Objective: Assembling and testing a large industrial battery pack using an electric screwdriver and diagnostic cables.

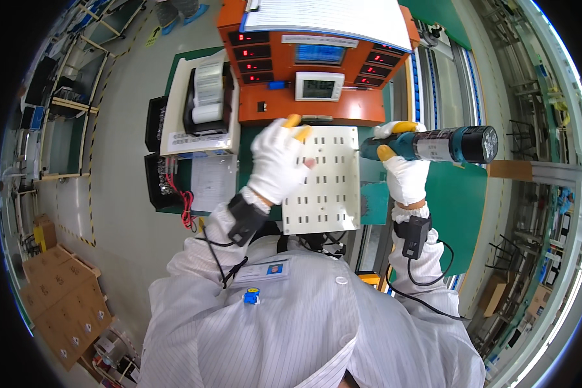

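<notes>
My right hand (pixel 404 171), in a white glove with yellow fingertips, is wrapped round a teal and black cordless screwdriver (pixel 433 145). The tool lies sideways, its narrow end pointing left at the right edge of a pale perforated panel (pixel 333 187). Rows of small dark slots cover this panel. Over its upper left side is my left hand (pixel 275 161), gloved alike, with fingers apart and the thumb tip bare. Nothing shows in those fingers. Whether they touch the panel I cannot tell.
An orange tester (pixel 249 107) with red displays stands beyond the panel, a clipboard (pixel 330 16) on top. To the left are a label printer (pixel 208 97), black bins (pixel 155 178) of small parts and red cables (pixel 186 207). Cardboard boxes (pixel 64 304) sit on the floor.
</notes>
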A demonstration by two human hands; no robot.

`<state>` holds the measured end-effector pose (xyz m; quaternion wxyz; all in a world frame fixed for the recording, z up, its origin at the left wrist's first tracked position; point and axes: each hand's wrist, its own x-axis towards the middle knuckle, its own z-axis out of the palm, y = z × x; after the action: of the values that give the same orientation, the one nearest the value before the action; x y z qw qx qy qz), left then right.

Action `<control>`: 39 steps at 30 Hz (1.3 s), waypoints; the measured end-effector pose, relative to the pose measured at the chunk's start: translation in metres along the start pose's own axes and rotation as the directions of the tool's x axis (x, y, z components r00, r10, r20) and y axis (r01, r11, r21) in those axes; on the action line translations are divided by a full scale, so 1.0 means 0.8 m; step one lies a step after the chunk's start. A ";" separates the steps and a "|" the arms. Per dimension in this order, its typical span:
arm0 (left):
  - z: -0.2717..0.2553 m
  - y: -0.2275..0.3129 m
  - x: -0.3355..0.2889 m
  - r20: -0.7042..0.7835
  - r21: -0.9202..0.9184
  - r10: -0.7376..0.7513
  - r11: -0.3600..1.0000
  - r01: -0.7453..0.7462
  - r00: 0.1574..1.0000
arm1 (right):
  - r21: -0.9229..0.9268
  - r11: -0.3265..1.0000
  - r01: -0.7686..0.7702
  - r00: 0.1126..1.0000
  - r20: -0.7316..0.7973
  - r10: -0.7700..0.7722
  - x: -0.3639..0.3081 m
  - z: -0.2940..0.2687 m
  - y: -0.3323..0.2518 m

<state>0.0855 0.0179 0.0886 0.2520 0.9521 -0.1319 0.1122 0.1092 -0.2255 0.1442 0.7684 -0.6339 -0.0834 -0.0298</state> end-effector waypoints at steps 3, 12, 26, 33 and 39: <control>-0.059 -0.090 -0.027 -0.224 0.056 -0.138 0.986 0.154 0.965 | -0.234 0.972 0.024 0.998 -0.048 -0.036 0.008 0.017 -0.008; -0.100 -0.385 -0.187 -0.076 0.240 -0.619 0.750 0.616 0.782 | -0.067 0.998 0.021 0.992 -0.124 -0.029 0.010 0.021 0.008; -0.069 -0.404 -0.207 0.106 0.269 -0.701 0.703 0.659 0.705 | -0.130 0.991 -0.022 0.977 -0.211 -0.006 0.017 0.024 0.018; -0.115 -0.365 -0.183 -0.226 0.141 -0.658 0.707 0.693 0.718 | -0.004 1.000 -0.021 0.989 -0.148 0.020 0.008 0.013 -0.009; -0.151 -0.203 -0.123 -0.254 -0.121 -0.218 0.974 0.192 0.942 | 0.301 0.951 0.072 0.995 0.038 -0.087 -0.010 0.067 -0.047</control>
<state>0.0252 0.2352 0.0903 0.3226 0.9239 -0.0021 0.2057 0.0904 -0.1805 0.1889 0.8514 -0.5068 -0.1317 -0.0317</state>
